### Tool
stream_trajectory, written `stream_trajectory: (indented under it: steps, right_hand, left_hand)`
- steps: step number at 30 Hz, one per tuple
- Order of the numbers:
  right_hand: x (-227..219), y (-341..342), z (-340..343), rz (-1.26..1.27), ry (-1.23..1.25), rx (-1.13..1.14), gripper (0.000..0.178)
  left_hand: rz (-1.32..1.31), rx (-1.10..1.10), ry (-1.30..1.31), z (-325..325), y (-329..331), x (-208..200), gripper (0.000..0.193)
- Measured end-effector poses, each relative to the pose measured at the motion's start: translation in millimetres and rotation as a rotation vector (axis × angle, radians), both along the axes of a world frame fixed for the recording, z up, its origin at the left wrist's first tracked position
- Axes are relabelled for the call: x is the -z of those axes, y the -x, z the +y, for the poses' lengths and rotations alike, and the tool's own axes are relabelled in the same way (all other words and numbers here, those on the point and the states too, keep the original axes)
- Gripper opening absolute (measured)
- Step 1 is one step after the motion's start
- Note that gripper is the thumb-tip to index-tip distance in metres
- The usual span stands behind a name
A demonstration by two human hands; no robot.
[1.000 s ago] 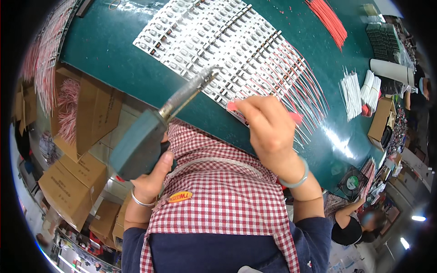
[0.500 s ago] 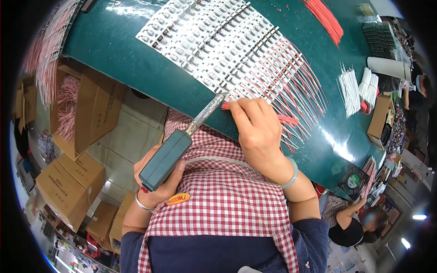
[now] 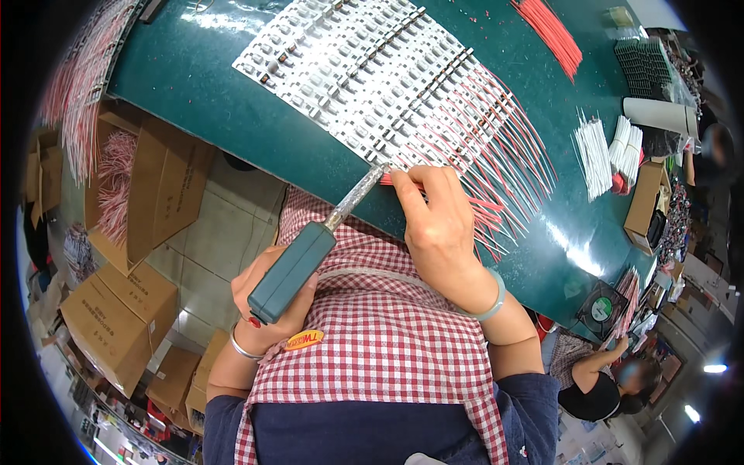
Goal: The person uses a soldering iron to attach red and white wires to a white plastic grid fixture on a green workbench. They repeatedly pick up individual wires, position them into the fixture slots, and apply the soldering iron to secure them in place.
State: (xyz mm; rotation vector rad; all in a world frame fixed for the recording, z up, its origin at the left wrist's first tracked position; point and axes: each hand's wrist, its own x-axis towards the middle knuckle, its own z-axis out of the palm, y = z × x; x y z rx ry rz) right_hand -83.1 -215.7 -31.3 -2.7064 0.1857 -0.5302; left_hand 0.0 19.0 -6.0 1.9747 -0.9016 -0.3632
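My left hand (image 3: 249,280) is wrapped round the dark green handle of a soldering iron (image 3: 293,271). The iron's silvery, wrapped barrel slants up and right, its tip at the near corner of a white panel of small circuit boards (image 3: 325,85). Just right of that tip, my right hand (image 3: 438,221) is closed in a pinch on red wire (image 3: 386,179); the red ends stick out left of the fingertips, and more red lengths show beyond the hand. Red and white wires (image 3: 515,147) fan out from the panel's right part. The fingers hide the exact contact at the tip.
The green table (image 3: 194,85) carries a red wire bundle (image 3: 549,35) at the back and white wire bundles (image 3: 594,159) at the right. Left of the table stands an open carton (image 3: 170,186) of red and white wires. A small fan (image 3: 601,308) and another person (image 3: 593,380) are at right.
The soldering iron and my left hand have shifted slightly right, and the tip sits a little lower. My right hand keeps its pinch with only a small movement.
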Motion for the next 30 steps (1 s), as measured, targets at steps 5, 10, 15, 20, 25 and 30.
stream_trajectory:
  steps: [5,10,15,20,25,30]
  right_hand:
    - [0.6,0.4,-0.2,0.004,-0.006,-0.005,0.032]
    - [-0.3,0.8,-0.5,0.015,-0.012,-0.002,0.034]
    - [-2.0,-0.1,-1.1,0.022,-0.013,-0.004,0.034]
    - [-4.6,-0.4,-0.6,0.035,-0.019,0.011,0.033]
    - [-21.1,-4.3,-9.5,0.024,-0.099,0.004,0.034]
    - [-49.6,-40.0,-59.1,-0.143,0.001,0.103,0.031]
  left_hand:
    - [0.024,-0.017,0.000,2.4,1.5,2.9,0.022]
    - [0.197,-0.118,-0.063,21.1,7.4,7.5,0.024]
    - [0.325,-0.276,0.130,31.1,1.4,14.0,0.045]
    - [0.705,-0.435,0.574,-18.6,-35.3,-26.3,0.058]
    - [0.701,-0.422,0.637,-46.3,-73.4,-41.2,0.056]
    - [0.502,-0.423,0.624,-80.1,-83.3,-56.5,0.059]
